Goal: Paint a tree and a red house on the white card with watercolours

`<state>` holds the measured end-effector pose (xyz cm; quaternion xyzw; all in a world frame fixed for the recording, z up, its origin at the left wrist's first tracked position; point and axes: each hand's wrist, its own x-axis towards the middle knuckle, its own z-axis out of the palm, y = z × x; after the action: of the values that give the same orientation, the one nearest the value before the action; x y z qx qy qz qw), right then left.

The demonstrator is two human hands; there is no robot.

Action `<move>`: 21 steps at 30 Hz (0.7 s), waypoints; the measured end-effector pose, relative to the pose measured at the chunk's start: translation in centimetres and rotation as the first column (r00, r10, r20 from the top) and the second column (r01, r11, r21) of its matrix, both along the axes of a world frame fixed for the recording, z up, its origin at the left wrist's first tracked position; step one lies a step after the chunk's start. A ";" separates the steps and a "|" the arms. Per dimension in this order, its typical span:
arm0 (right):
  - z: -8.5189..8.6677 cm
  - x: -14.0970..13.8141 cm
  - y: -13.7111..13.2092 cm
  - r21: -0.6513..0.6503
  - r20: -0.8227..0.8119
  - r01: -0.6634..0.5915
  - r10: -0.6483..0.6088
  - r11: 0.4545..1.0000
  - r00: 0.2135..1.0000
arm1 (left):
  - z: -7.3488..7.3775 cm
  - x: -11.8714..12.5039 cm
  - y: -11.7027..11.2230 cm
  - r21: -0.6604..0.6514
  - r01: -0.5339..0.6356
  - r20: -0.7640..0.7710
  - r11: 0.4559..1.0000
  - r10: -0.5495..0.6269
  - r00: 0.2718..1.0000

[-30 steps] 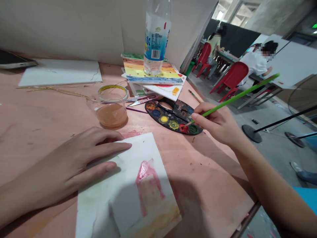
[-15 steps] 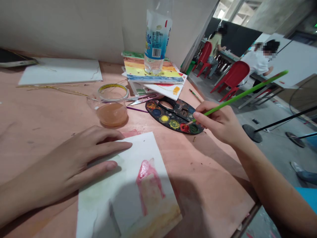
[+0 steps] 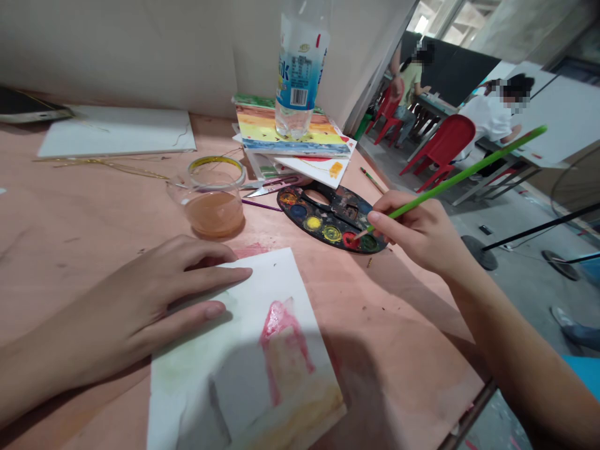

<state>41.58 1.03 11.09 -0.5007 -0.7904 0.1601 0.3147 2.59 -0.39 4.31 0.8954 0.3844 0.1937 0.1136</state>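
Between its thumb and fingers my right hand (image 3: pixel 412 234) holds a green paintbrush (image 3: pixel 459 178). The brush tip rests at the red well of a dark oval paint palette (image 3: pixel 344 215), which also has yellow, green, blue and orange wells. My left hand (image 3: pixel 173 300) lies with fingers spread on the upper left edge of a white painting sheet (image 3: pixel 201 381). On that sheet are a wet pink-red outline, pale green patches and a brownish band. Behind my left hand stands a clear plastic cup (image 3: pixel 215 206) of cloudy brownish water.
A plastic bottle (image 3: pixel 300 81) stands on stacked paintings (image 3: pixel 295 147) at the back. Small scissors (image 3: pixel 276 185) lie between cup and palette. A white panel (image 3: pixel 122 134) and a phone (image 3: pixel 28 107) are at back left. People sit near red chairs (image 3: pixel 443 147) beyond the table's right edge.
Very little differs. The whole view has shifted slightly, while my right hand keeps the brush tip in the red well and my left hand stays on the sheet.
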 end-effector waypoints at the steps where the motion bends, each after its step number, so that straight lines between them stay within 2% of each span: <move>1: 0.0 0.0 0.0 0.001 0.000 0.006 -0.006 1.000 1.000 | -0.1 -0.1 0.1 0.005 0.014 -0.007 1.000 -0.014 1.000; 5: 0.0 -0.1 0.0 0.000 0.007 0.000 0.000 1.000 1.000 | -0.1 0.0 0.0 0.001 0.028 -0.004 1.000 -0.028 1.000; 10: -0.1 0.0 0.1 0.004 0.011 -0.007 0.007 1.000 1.000 | 0.4 0.8 -0.7 -0.029 -0.013 0.067 1.000 0.015 0.998; 14: -0.2 0.0 0.1 0.008 0.011 -0.013 0.013 1.000 1.000 | 0.5 0.9 -0.7 0.028 0.075 0.086 0.997 -0.077 0.993; 18: -0.2 0.1 0.1 0.010 0.010 -0.011 0.011 1.000 1.000 | 0.3 1.0 -0.9 0.022 0.026 0.109 0.999 -0.028 0.994; 21: -0.2 0.0 0.1 0.019 0.010 -0.021 0.021 1.000 1.000 | 0.1 0.8 -0.7 0.036 0.059 0.095 0.998 -0.063 0.994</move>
<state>41.61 1.16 10.89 -0.4902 -0.7985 0.1533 0.3140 3.39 -1.14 4.41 0.8982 0.3477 0.2393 0.1230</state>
